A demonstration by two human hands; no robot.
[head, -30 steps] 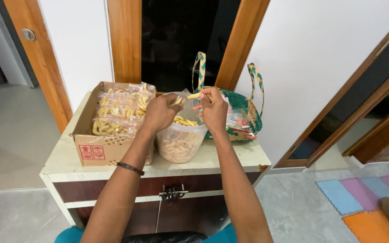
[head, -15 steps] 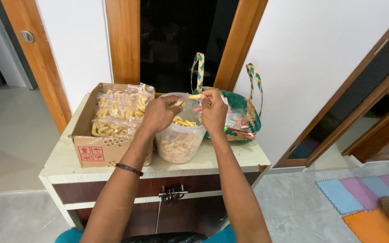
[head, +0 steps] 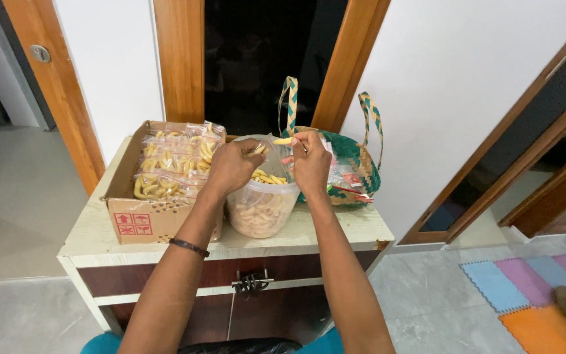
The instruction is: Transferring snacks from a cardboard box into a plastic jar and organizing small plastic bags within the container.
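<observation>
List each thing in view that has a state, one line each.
left hand: closed on yellow snack sticks
right hand: pinching a snack stick
clear tub: lid off, nearly full of sticks
cardboard box: flaps open, filled with bagged snacks
woven basket: upright, handles raised
cabinet doors: shut

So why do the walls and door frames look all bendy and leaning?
In the head view the wide lens bends the edges, so the door frames splay outward; the middle stays sharp, with both hands over the clear tub, and the doorway behind is unlit.
</observation>
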